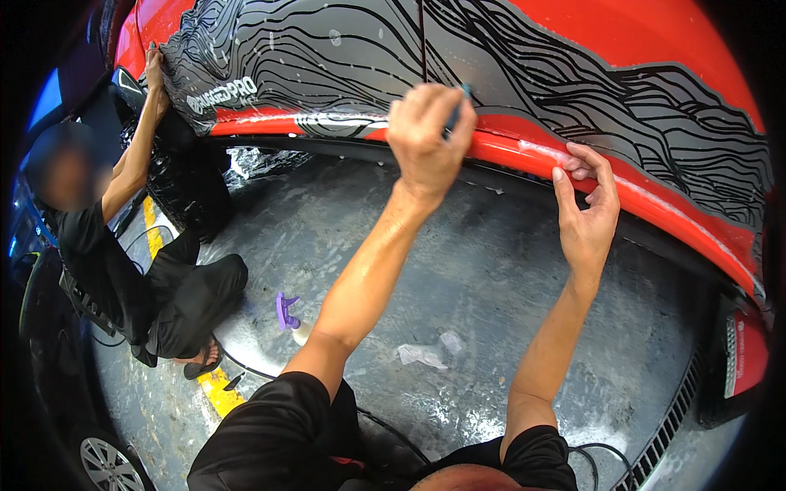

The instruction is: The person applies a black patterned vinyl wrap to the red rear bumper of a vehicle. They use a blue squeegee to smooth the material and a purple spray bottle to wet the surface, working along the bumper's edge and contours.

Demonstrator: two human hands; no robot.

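My left hand (427, 141) is closed round a small dark teal tool (455, 113), mostly hidden by the fingers. It is held against the lower edge of a red car door, beside the seam between two panels. A grey decal (344, 61) with black wavy lines covers the door sides. To the right, my right hand (591, 200) has its thumb and fingers apart, with fingertips at the red sill (655, 209). Whitish wet streaks run along that sill. Nothing shows in the right hand.
Another person (106, 254) in black sits at the left, both hands raised to the decal's far end. A spray bottle with a purple trigger (286, 313) and crumpled clear film (426, 354) are on the wet grey floor. A drain grate (671, 425) runs at right.
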